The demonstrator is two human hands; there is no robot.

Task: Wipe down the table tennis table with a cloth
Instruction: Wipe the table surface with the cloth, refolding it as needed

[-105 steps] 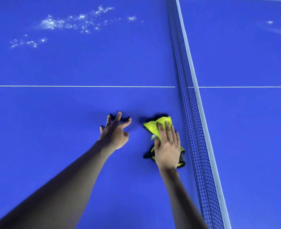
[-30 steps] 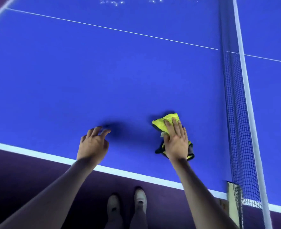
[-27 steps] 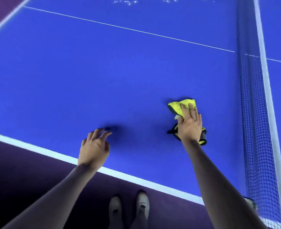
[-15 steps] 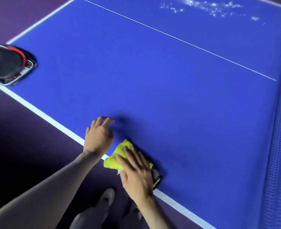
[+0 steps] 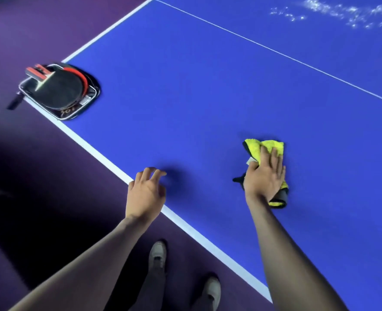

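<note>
Right hand (image 5: 264,178) presses flat on the cloth (image 5: 265,151); left hand (image 5: 145,191) holds nothing; the far specks (image 5: 342,14) risk being missed.

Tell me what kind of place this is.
Probably an indoor table tennis or games room: a blue table tennis table with white lines, paddles in a case at its corner, and purple flooring.

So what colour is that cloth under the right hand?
Bright yellow fluffy cloth with dark black edging, flat under the right hand; the head view shows it.
</note>
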